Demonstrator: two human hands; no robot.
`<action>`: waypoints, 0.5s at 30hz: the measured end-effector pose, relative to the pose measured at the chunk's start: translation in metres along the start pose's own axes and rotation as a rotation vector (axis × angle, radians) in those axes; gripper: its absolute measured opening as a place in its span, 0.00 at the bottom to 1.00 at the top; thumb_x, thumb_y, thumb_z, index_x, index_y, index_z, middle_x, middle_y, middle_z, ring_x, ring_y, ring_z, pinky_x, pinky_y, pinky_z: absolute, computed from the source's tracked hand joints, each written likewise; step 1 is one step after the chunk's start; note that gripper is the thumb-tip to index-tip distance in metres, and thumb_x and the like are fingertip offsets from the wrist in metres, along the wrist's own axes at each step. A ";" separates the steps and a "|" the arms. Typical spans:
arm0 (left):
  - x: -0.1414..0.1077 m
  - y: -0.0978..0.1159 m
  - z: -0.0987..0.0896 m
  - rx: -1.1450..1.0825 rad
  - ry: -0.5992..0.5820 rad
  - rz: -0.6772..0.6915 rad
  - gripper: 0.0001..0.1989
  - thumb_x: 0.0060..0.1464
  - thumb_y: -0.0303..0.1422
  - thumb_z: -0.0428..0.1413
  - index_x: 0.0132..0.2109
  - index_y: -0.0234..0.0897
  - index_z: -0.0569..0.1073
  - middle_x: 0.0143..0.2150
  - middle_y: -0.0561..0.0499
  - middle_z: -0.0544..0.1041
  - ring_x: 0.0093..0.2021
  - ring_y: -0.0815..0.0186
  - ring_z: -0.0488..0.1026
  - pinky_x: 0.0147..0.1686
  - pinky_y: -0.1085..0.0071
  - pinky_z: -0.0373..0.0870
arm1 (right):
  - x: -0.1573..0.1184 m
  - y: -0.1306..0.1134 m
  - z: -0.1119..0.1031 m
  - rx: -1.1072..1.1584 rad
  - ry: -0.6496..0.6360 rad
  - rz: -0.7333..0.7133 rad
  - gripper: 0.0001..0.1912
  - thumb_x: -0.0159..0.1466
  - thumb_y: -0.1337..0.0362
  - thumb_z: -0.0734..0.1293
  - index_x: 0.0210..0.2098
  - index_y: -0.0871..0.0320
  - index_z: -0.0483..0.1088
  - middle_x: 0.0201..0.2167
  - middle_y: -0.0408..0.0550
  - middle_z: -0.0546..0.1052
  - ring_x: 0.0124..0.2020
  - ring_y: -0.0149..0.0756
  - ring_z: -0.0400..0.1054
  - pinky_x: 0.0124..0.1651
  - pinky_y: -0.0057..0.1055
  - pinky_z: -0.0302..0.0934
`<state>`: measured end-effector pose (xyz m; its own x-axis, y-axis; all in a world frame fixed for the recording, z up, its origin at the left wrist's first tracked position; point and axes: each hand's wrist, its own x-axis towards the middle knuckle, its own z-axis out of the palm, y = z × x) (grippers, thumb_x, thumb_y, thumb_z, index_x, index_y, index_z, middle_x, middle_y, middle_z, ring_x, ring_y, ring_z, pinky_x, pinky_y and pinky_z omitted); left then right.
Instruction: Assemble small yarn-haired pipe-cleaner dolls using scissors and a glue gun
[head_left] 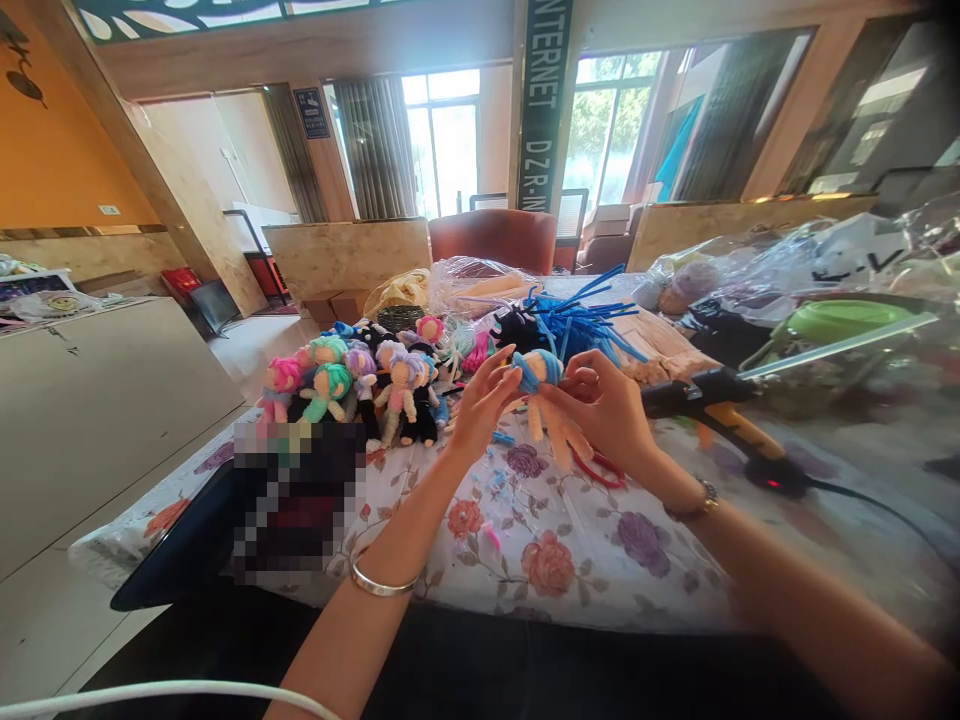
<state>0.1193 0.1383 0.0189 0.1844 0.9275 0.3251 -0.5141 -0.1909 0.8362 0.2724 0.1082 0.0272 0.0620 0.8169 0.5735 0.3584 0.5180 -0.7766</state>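
Between my two hands, above the flowered tablecloth, is a small doll (553, 425) with a peach body and blue hair (541, 368). My left hand (484, 405) has its fingers closed on the left side of the doll's head. On the right side, my right hand (609, 405) pinches the doll near its head and shoulder. The doll's legs hang down toward the cloth. Just to the right lies a black and orange glue gun (720, 420), a clear glue stick (847, 345) jutting from its back and a small red light lit on its handle.
Several finished dolls (397, 385) with pink, green and purple hair crowd the table's left side. Blue pipe cleaners (581, 320) lie behind my hands. A green bowl (840, 322) and plastic bags (810, 255) fill the right. Scissors with a red handle (604, 472) lie below the doll.
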 end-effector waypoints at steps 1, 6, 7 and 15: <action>0.000 0.000 0.000 0.007 0.000 0.000 0.23 0.41 0.36 0.65 0.48 0.42 0.74 0.37 0.55 0.78 0.37 0.70 0.74 0.40 0.73 0.68 | -0.001 0.000 0.001 0.019 0.005 0.004 0.22 0.51 0.48 0.72 0.32 0.55 0.60 0.23 0.41 0.73 0.23 0.31 0.68 0.26 0.27 0.62; 0.001 -0.005 -0.003 0.055 -0.012 -0.014 0.27 0.38 0.31 0.67 0.49 0.41 0.74 0.38 0.53 0.79 0.39 0.67 0.75 0.44 0.69 0.68 | -0.004 -0.002 0.005 0.102 0.003 0.034 0.24 0.50 0.46 0.72 0.34 0.55 0.60 0.24 0.42 0.73 0.25 0.33 0.69 0.27 0.28 0.64; 0.002 -0.006 -0.004 0.062 -0.021 -0.006 0.27 0.37 0.31 0.67 0.49 0.41 0.74 0.38 0.53 0.79 0.39 0.66 0.75 0.45 0.69 0.68 | -0.005 -0.002 0.005 0.111 -0.001 0.040 0.25 0.50 0.46 0.72 0.34 0.55 0.60 0.25 0.42 0.73 0.25 0.33 0.69 0.27 0.29 0.65; 0.005 -0.008 -0.008 0.105 -0.076 0.055 0.26 0.38 0.30 0.67 0.48 0.40 0.75 0.39 0.53 0.80 0.41 0.65 0.75 0.45 0.69 0.69 | -0.003 0.001 0.004 0.145 -0.039 0.070 0.25 0.50 0.46 0.72 0.36 0.55 0.60 0.25 0.41 0.72 0.26 0.32 0.68 0.28 0.29 0.65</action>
<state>0.1177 0.1466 0.0100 0.2233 0.8883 0.4013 -0.4355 -0.2774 0.8564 0.2691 0.1069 0.0240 0.0446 0.8601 0.5081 0.2164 0.4882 -0.8454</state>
